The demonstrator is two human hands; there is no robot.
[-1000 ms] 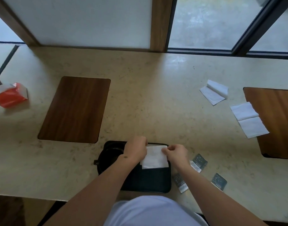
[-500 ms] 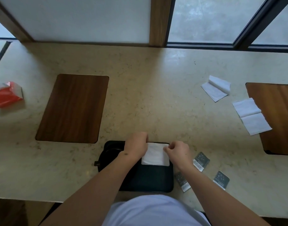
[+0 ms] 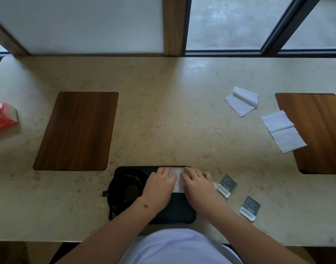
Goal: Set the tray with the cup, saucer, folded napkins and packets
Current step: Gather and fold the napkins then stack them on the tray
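Napkin (image 3: 177,180) on tray (image 3: 182,214) (far end) — both hands' grip open, palms flat atop it.

Black tray (image 3: 179,214) lies at the bench's near edge. Black cup (image 3: 125,190) sits on black saucer (image 3: 138,173) in its left half. White folded napkin (image 3: 177,180) lies flat at its far right. Two unfolded napkins (image 3: 240,102) and two grey packets (image 3: 227,185) lie on the bench, right of the tray.
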